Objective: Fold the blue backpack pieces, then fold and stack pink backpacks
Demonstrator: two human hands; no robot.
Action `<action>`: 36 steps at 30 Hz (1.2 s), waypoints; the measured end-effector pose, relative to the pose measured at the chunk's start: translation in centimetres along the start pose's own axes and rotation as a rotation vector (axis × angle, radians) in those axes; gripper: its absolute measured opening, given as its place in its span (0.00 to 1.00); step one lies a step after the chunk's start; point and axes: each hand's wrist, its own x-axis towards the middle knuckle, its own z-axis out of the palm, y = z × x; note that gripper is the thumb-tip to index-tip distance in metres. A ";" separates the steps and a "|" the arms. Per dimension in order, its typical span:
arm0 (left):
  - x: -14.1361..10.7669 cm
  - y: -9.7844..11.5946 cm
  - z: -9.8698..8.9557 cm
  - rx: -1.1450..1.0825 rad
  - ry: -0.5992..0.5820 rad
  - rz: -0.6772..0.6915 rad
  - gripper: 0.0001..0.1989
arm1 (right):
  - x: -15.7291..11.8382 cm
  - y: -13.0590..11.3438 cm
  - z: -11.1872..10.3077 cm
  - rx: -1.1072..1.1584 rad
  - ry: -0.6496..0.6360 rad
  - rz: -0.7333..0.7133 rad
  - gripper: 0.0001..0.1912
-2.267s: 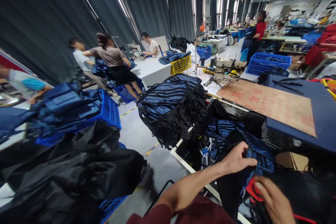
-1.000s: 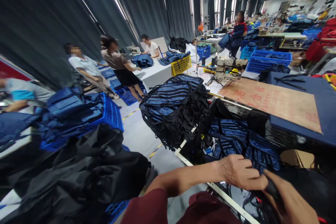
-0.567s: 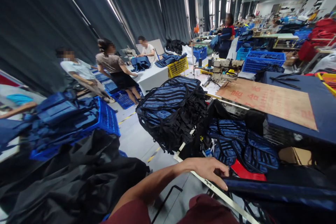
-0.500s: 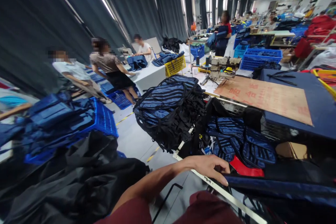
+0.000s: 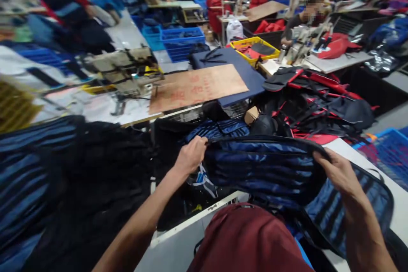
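Stretched between my two hands is a blue and black striped padded backpack panel [image 5: 258,170] with dark edging. My left hand [image 5: 193,153] is closed on its left corner. My right hand [image 5: 336,168] grips its upper edge farther right, with the fingers partly hidden behind the fabric. Another blue striped section [image 5: 334,208] hangs below my right hand. Behind the panel, more blue striped pieces [image 5: 219,128] lie in a dark bin with a white metal rim [image 5: 197,216].
A large pile of black and blue striped pieces [image 5: 35,178] stands at left. Ahead are a sewing machine [image 5: 124,68] and a brown board [image 5: 200,87]. Black and red bags [image 5: 318,97] are heaped at right, beside a white tabletop [image 5: 346,153]. Other people work farther back.
My view has swung to the right. My left hand now pinches the panel's corner, and the panel is raised and spread. My right hand has come into view holding it.
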 end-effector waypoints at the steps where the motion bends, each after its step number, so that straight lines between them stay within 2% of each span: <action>1: 1.6 -1.0 0.7 0.101 0.038 0.055 0.09 | -1.2 0.3 -0.5 0.060 -0.051 0.029 0.29; 4: 5.7 -1.9 2.0 0.258 0.123 0.227 0.10 | -4.9 1.0 -2.4 0.181 -0.200 0.112 0.28; 7: 7.7 0.4 2.8 0.174 0.220 0.482 0.13 | -8.7 0.7 -2.8 0.081 -0.234 0.084 0.25; 9: 8.2 3.1 3.2 0.051 0.232 0.642 0.15 | -10.7 0.1 -1.2 -0.036 -0.191 -0.020 0.21; 11: 8.6 6.0 3.5 -0.087 0.221 0.745 0.15 | -11.9 -0.6 1.0 -0.149 -0.090 -0.148 0.18; 12: 8.9 7.3 3.7 -0.161 0.225 0.746 0.14 | -12.3 -0.7 2.0 -0.197 -0.028 -0.191 0.18; 14: 10.2 9.3 4.0 -0.339 0.179 0.648 0.09 | -13.1 -0.8 3.0 -0.243 0.058 -0.213 0.19; 16: 12.2 10.5 4.5 -0.531 -0.009 0.508 0.08 | -14.2 -0.6 2.3 -0.196 0.110 -0.155 0.20; 19: 15.1 10.6 6.2 -0.760 -0.485 0.378 0.22 | -16.4 0.1 -0.9 -0.062 0.221 0.009 0.21; 22: 15.9 10.8 8.4 -1.023 -0.888 0.241 0.32 | -18.2 1.2 -4.5 -0.021 0.381 0.181 0.25; 24: 14.9 12.1 9.6 -1.236 -1.075 0.124 0.34 | -19.0 2.1 -6.2 -0.033 0.467 0.267 0.27; 26: 13.7 14.2 10.4 -1.406 -1.147 0.007 0.31 | -19.5 2.9 -7.3 -0.040 0.526 0.326 0.28; 29: 13.4 18.4 11.5 -1.486 -1.122 -0.041 0.28 | -20.3 3.8 -8.4 -0.043 0.609 0.389 0.29; 31: 14.7 21.0 12.8 -1.384 -1.042 0.017 0.24 | -20.7 4.3 -8.7 -0.039 0.644 0.430 0.29; 32: 15.7 22.2 13.6 -1.286 -0.965 0.058 0.21 | -20.8 4.6 -8.8 -0.034 0.652 0.449 0.29; 36: 20.0 27.0 18.1 -0.761 -0.514 0.244 0.06 | -20.6 5.7 -8.8 -0.004 0.633 0.473 0.29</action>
